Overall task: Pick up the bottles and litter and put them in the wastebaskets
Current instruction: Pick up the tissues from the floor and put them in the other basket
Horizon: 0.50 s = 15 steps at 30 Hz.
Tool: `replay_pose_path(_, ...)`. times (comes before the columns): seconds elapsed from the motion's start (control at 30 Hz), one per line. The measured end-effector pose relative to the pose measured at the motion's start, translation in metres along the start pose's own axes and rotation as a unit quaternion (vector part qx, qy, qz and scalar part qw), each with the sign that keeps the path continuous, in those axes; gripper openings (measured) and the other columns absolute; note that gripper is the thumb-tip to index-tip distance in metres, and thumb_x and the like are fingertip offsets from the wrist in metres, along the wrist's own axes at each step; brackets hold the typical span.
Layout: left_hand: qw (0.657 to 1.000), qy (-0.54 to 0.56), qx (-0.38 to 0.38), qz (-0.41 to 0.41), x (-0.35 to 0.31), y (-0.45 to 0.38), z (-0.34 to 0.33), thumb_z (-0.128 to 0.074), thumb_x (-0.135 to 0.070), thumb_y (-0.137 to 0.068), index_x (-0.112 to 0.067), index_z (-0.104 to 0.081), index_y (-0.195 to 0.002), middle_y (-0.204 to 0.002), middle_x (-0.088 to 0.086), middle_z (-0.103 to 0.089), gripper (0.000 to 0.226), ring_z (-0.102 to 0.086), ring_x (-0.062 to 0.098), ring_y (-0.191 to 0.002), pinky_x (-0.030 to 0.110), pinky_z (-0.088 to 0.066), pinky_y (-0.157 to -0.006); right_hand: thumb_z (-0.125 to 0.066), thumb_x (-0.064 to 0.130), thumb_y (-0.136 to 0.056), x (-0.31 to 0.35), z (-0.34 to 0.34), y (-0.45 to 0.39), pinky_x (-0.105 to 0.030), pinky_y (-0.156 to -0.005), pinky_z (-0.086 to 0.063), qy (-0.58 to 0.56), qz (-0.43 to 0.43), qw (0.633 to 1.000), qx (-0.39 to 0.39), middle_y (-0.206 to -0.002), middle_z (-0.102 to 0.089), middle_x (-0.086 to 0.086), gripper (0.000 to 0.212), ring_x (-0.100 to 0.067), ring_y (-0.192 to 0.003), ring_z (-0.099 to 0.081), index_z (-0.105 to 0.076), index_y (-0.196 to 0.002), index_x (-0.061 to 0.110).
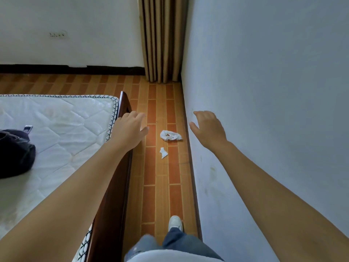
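Two pieces of white litter lie on the brick-patterned floor between the bed and the wall. The larger is a crumpled wrapper with red marks (170, 135); a small torn scrap (163, 152) lies just nearer to me. My left hand (130, 128) is stretched out above the bed's corner, left of the wrapper, fingers apart and holding nothing. To the right of the wrapper, close to the wall, my right hand (207, 129) is also empty with its fingers spread. No bottle or wastebasket is in view.
A bed with a bare white mattress (62, 129) and dark wooden frame (113, 186) fills the left. A dark bag (15, 154) lies on the mattress. A white wall (264, 110) bounds the narrow aisle on the right; a striped curtain (162, 38) hangs at its far end. My white shoe (175, 223) stands in the aisle.
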<state>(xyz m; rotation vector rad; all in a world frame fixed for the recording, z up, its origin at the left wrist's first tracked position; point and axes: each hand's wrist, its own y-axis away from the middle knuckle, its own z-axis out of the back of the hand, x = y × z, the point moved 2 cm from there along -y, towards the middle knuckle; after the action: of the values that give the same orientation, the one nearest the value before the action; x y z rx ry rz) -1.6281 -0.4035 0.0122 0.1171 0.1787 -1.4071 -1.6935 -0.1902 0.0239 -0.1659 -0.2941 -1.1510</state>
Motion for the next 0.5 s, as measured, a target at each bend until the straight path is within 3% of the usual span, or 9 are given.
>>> replay_pose_path(0.37,1.000,0.002,0.029,0.008,0.047,-0.129,-0.023,-0.051,-0.029,-0.092,-0.010,-0.049,-0.127,-0.127,0.011,-0.056,0.040,-0.053,0.031,-0.113,0.041,-0.045,-0.086,-0.041,0.034,-0.095,-0.004,-0.024,-0.133,-0.032,-0.105,-0.035,-0.014,0.007,0.999,0.029,-0.140,-0.046,-0.006,0.045,-0.022,-0.131,-0.039,-0.041,-0.135,0.012)
replay_pose_path(0.5,0.999,0.003,0.045,-0.018,0.069,-0.198,-0.033,-0.050,-0.031,-0.092,-0.011,-0.046,-0.132,-0.133,0.011,-0.053,0.044,-0.049,0.030,-0.122,0.042,-0.043,-0.093,-0.041,0.034,-0.095,-0.002,-0.036,-0.192,-0.033,-0.108,-0.033,-0.027,-0.007,0.999,0.029,-0.143,-0.043,-0.005,0.046,-0.022,-0.134,-0.036,-0.040,-0.136,0.014)
